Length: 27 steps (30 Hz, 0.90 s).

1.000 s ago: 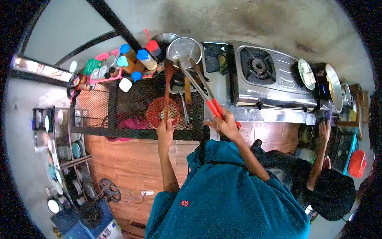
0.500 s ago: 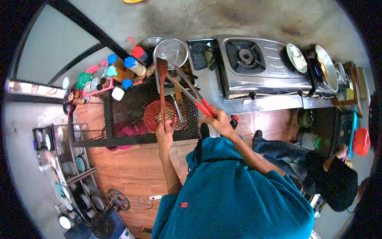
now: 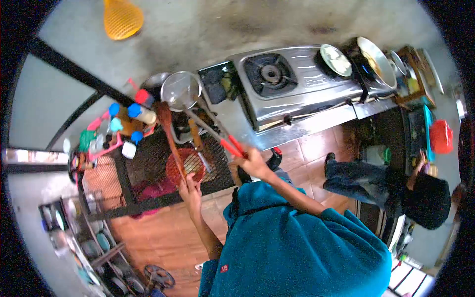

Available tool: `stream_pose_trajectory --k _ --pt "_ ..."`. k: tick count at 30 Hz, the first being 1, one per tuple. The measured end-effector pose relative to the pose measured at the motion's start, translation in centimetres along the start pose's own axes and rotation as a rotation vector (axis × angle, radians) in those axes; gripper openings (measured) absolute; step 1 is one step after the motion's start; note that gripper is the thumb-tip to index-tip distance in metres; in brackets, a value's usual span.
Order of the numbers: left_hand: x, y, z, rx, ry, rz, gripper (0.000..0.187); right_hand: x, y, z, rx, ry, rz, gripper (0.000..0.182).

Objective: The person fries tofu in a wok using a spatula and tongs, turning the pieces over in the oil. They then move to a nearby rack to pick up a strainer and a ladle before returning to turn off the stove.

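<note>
My left hand (image 3: 191, 189) is closed around the handle end of a brown wooden spatula (image 3: 168, 131), whose broad end points up and away from me. In my right hand (image 3: 255, 163) are metal tongs (image 3: 210, 129) with red grips, held by the grips, their arms slightly apart. The tong tips overlap the round mesh strainer (image 3: 181, 91), and whether they touch it I cannot tell. Beneath the spatula, a red basket (image 3: 185, 167) sits by the black mesh rack (image 3: 163, 190). A utensil with an orange-brown handle (image 3: 195, 134) lies between the two tools.
A steel gas stove (image 3: 302, 89) stands ahead to the right, with a plate of white pieces (image 3: 336, 60) and a pan (image 3: 376, 62). Blue-capped bottles (image 3: 142, 114) stand at left. A yellow strainer (image 3: 122, 20) hangs on the wall. Another person (image 3: 420, 198) is at right.
The view has turned, moving the stove and bottles leftward. Both hands still hold their tools, and the spatula leans more to the left. More of the yellow strainer shows.
</note>
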<state>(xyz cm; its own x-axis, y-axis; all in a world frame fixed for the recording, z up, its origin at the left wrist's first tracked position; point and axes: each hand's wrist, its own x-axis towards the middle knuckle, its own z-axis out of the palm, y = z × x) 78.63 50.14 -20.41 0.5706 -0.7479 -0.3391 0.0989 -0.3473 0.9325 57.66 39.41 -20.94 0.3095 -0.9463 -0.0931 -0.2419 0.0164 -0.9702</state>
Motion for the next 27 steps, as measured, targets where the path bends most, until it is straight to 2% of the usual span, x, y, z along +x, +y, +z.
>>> stream_pose_trajectory --k 2,9,12,14,15,18,22,23,24,26,27 --pt "0.2 0.3 0.5 -0.018 -0.040 0.003 0.030 -0.1 -0.6 0.2 0.030 -0.056 0.118 0.044" --pt "0.5 0.8 1.4 0.003 -0.064 0.009 0.030 0.5 -3.2 0.9 0.020 0.030 0.067 0.045" --pt "0.6 0.4 1.0 0.002 -0.065 0.014 0.030 0.4 -3.6 0.6 0.056 -0.009 0.160 0.047" --pt "0.7 0.5 1.0 -0.034 -0.090 0.011 0.028 0.6 -2.5 0.8 -0.037 -0.017 0.136 0.049" --pt "0.7 0.4 1.0 -0.051 -0.096 0.019 0.028 0.6 -2.0 0.8 0.000 -0.011 0.064 0.049" --pt "1.1 -0.2 1.1 -0.078 -0.077 0.038 0.028 0.5 -1.7 1.1 0.005 -0.001 0.032 0.053" --pt "0.9 0.2 0.8 -0.102 -0.101 0.065 0.029 0.2 -2.9 0.4 -0.005 -0.047 0.073 0.057" --pt "0.8 0.0 0.8 -0.095 -0.089 0.069 0.029 0.1 -3.2 0.2 0.028 -0.089 0.177 0.057" --pt "0.8 0.1 1.1 -0.096 -0.055 0.039 0.030 0.4 -1.2 0.5 -0.037 -0.104 0.129 0.055" --pt "0.7 0.1 1.2 -0.094 -0.061 0.029 0.033 0.3 -4.2 0.0 -0.029 -0.051 0.070 0.051" --pt "0.4 0.9 1.4 -0.066 -0.045 0.019 0.035 0.4 -2.8 0.2 -0.019 -0.028 0.004 0.047"
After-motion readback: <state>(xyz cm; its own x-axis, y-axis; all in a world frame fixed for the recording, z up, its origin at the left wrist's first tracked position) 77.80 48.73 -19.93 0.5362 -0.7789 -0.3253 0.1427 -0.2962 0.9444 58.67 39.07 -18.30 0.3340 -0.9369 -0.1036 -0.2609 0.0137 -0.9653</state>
